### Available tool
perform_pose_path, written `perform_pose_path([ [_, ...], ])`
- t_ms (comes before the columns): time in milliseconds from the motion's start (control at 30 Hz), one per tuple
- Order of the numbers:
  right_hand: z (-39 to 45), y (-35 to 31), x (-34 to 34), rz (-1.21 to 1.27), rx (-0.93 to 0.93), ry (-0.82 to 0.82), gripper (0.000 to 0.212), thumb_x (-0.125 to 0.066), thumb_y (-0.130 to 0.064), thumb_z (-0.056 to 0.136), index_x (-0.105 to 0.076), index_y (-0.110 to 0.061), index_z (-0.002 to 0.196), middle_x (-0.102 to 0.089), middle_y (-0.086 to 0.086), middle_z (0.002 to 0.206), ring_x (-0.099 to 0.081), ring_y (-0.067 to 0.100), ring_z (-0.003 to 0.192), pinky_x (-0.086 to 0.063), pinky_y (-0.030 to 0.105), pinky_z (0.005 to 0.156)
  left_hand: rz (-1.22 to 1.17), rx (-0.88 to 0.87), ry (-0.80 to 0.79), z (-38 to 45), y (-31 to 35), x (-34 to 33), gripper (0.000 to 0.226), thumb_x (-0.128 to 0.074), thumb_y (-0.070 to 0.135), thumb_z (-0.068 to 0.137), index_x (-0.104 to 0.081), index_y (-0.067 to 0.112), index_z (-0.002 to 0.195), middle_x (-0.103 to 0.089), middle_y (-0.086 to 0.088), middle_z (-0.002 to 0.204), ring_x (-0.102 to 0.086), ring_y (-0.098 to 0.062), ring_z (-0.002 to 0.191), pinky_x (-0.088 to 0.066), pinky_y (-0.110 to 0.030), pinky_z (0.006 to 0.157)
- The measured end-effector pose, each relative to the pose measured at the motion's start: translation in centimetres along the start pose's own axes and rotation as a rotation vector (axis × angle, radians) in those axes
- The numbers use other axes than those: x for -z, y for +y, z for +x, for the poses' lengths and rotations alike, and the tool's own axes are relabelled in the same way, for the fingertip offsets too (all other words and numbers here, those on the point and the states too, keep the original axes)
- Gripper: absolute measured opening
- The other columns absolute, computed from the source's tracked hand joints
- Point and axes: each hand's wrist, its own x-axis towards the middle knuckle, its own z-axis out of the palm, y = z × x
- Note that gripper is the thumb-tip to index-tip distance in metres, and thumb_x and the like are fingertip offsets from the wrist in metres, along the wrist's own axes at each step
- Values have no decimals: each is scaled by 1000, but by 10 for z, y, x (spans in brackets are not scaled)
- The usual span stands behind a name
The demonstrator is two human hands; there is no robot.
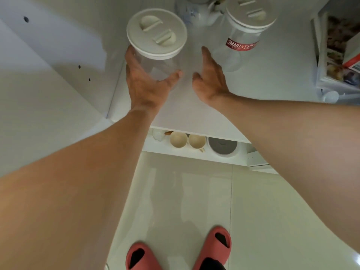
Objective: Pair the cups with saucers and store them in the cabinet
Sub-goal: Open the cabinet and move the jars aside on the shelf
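Note:
I look down into a white cabinet. Two cream cups (178,140) (196,141) stand side by side on the lower shelf, partly hidden under the front edge of the upper shelf (191,112). No saucer is in view. My left hand (145,80) is wrapped around a clear jar with a white lid (155,32) on the upper shelf, fingers on its left side and thumb on its right. Between the two jars my right hand (210,76) lies open and flat over the shelf, close to the base of a second clear jar with a red label (243,39).
A white and blue teapot (198,12) stands behind the jars. Printed boxes (335,45) fill the right end of the upper shelf. A grey-lidded container (223,146) sits next to the cups. The cabinet's side wall (58,45) is at left. My pink slippers (144,256) are on the tiled floor.

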Motion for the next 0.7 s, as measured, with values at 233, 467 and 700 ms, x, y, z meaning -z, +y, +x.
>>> perform_pose_path([
  [233, 8, 9, 5, 17, -55, 30, 74, -46, -16, 94, -9, -14, 158, -24, 9, 163, -28, 30, 147, -25, 35, 120, -30, 18, 104, -6, -9, 11, 112, -88, 50, 54, -33, 11, 143, -46, -3, 141, -44, -13, 129, -34, -19, 110],
  [467, 30, 16, 6, 44, -137, 130, 74, -47, -21, 96, -8, -13, 158, -19, 8, 164, -25, 29, 147, -24, 35, 119, -39, 66, 208, -13, -29, 15, 99, -81, 46, 68, -31, 7, 144, -43, -11, 141, -44, -21, 131, -32, -30, 112],
  [700, 109, 4, 3, 329, -220, 314, 74, -55, -27, 97, -14, -9, 156, -21, 11, 163, -30, 22, 147, -23, 27, 117, 45, -10, 303, -17, -41, 3, 101, -76, 53, 72, -28, 6, 147, -39, -11, 147, -38, -22, 137, -29, -34, 116],
])
